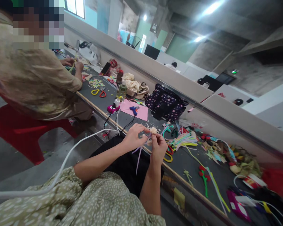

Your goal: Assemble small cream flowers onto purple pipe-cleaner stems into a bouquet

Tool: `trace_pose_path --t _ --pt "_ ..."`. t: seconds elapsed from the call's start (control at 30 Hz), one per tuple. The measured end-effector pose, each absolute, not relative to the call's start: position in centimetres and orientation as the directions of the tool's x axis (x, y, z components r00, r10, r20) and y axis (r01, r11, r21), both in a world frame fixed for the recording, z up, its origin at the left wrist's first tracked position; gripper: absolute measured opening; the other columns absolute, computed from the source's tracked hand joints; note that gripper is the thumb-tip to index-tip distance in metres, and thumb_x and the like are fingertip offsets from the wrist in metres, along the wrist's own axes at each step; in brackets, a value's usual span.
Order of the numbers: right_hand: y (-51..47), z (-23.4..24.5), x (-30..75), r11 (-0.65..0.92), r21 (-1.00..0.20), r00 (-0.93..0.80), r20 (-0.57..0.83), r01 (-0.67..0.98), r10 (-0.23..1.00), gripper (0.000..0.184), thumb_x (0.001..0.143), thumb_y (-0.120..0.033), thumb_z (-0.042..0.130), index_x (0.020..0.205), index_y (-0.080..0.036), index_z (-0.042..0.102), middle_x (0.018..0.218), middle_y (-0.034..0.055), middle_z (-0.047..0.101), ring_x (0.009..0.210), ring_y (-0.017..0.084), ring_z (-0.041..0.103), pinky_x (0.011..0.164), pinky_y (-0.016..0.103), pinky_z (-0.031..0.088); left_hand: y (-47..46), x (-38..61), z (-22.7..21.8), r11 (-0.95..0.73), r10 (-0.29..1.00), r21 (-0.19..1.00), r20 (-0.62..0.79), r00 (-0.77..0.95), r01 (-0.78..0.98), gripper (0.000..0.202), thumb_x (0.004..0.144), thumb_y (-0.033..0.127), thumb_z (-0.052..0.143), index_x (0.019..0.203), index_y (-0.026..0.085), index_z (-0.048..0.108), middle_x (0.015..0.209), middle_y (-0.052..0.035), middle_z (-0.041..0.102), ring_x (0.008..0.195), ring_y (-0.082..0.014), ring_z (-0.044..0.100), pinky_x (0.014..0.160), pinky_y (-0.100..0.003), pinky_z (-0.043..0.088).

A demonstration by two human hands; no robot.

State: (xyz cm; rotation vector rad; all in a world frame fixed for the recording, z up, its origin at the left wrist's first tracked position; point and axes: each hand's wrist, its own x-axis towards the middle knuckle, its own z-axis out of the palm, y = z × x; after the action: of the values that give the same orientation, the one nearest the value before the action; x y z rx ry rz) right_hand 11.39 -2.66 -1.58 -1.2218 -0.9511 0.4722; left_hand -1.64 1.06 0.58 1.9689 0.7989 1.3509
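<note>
My left hand and my right hand meet over the near edge of a long dark table. Both are closed in a pinch on a small cream pompom flower with a pale purple pipe-cleaner stem that hangs down between them. Just beyond my right hand lie scissors with red and yellow handles and a bundle of coloured pipe cleaners.
A dotted dark bag, a pink sheet with a blue glue gun, and a pink charger sit further along. A seated person on a red chair works at the left. Craft scraps crowd the right end.
</note>
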Motion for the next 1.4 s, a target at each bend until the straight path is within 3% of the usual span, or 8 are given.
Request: trace_pose_path --t 0.13,0.27,0.43,0.83,0.97,1.13,1.3,1.4 --pt "-2.9 -1.2 10.9 0.324 -0.920 0.543 0.390 0.218 0.743 0.028 0.075 -0.041 0.062 0.080 -0.014 0.061 0.071 0.0014 0.061 0.065 0.013 0.054 0.062 0.025 0.044 0.4 -0.8 0.1 -0.654 0.756 0.709 0.596 0.271 0.262 0.023 0.071 0.016 0.064 0.094 0.019 0.065 0.091 -0.0030 0.066 0.093 -0.0198 0.056 0.086 -0.035 0.042" --pt "-3.3 -1.1 11.1 0.296 -0.914 0.527 0.402 0.276 0.749 0.029 0.075 -0.042 0.063 0.080 -0.014 0.062 0.072 0.0018 0.062 0.064 0.013 0.054 0.061 0.024 0.043 0.7 -0.3 -0.2 -0.622 0.783 0.739 0.581 0.221 0.259 0.006 0.073 0.018 0.066 0.079 0.019 0.065 0.080 -0.0009 0.066 0.084 -0.0172 0.057 0.086 -0.034 0.041" --pt "-3.8 -1.0 12.1 0.273 -0.910 0.477 0.399 0.313 0.783 0.029 0.072 -0.042 0.068 0.084 -0.015 0.066 0.072 0.0008 0.063 0.058 0.011 0.049 0.056 0.023 0.040 1.1 -0.5 0.0 -0.590 0.801 0.794 0.553 0.228 0.149 0.003 0.074 0.021 0.068 0.075 0.021 0.070 0.076 -0.0020 0.067 0.082 -0.0168 0.057 0.081 -0.031 0.042" --pt "-4.2 -0.3 13.2 0.337 -0.941 0.395 0.315 0.012 0.863 0.016 0.069 -0.028 0.074 0.077 -0.017 0.065 0.075 -0.0008 0.066 0.071 0.013 0.057 0.071 0.026 0.045 2.4 -0.5 0.3 -0.236 0.791 0.922 0.366 0.491 -0.307 0.020 0.065 0.032 0.076 0.070 0.012 0.071 0.070 -0.0039 0.065 0.070 -0.0142 0.057 0.070 -0.026 0.044" --pt "-4.3 -0.3 13.8 0.303 -0.950 0.350 0.261 -0.070 0.900 0.020 0.066 -0.027 0.076 0.079 -0.017 0.066 0.078 0.0001 0.067 0.071 0.013 0.058 0.072 0.027 0.046 2.8 -0.7 0.7 -0.075 0.705 0.941 0.284 0.650 -0.331 0.028 0.061 0.035 0.078 0.071 0.010 0.070 0.067 -0.0035 0.065 0.064 -0.0121 0.057 0.064 -0.024 0.043" --pt "-4.1 -0.5 13.4 0.328 -0.945 0.440 0.288 -0.015 0.851 0.020 0.066 -0.031 0.074 0.075 -0.016 0.063 0.074 0.0005 0.065 0.067 0.013 0.058 0.069 0.028 0.047 2.9 -0.3 0.8 0.112 0.697 0.942 0.152 0.701 -0.316 0.035 0.057 0.038 0.081 0.072 0.009 0.068 0.063 -0.0040 0.066 0.057 -0.0104 0.057 0.060 -0.023 0.042" --pt "-3.6 -0.9 12.8 0.343 -0.939 0.473 0.309 0.014 0.825 0.018 0.070 -0.032 0.070 0.075 -0.016 0.062 0.070 -0.0003 0.063 0.065 0.012 0.056 0.067 0.026 0.045 2.8 -0.2 -0.1 0.119 0.727 0.917 0.180 0.663 -0.380 0.036 0.063 0.040 0.078 0.080 0.009 0.068 0.075 -0.0069 0.069 0.069 -0.0127 0.062 0.070 -0.024 0.045" --pt "-3.4 -1.0 12.4 0.341 -0.939 0.517 0.310 0.037 0.798 0.020 0.070 -0.033 0.070 0.076 -0.015 0.063 0.072 0.0006 0.064 0.067 0.013 0.056 0.067 0.026 0.046 2.8 -0.3 -0.6 0.091 0.753 0.926 0.176 0.634 -0.366 0.037 0.060 0.037 0.080 0.082 0.010 0.067 0.074 -0.0055 0.067 0.066 -0.0114 0.059 0.065 -0.023 0.044"
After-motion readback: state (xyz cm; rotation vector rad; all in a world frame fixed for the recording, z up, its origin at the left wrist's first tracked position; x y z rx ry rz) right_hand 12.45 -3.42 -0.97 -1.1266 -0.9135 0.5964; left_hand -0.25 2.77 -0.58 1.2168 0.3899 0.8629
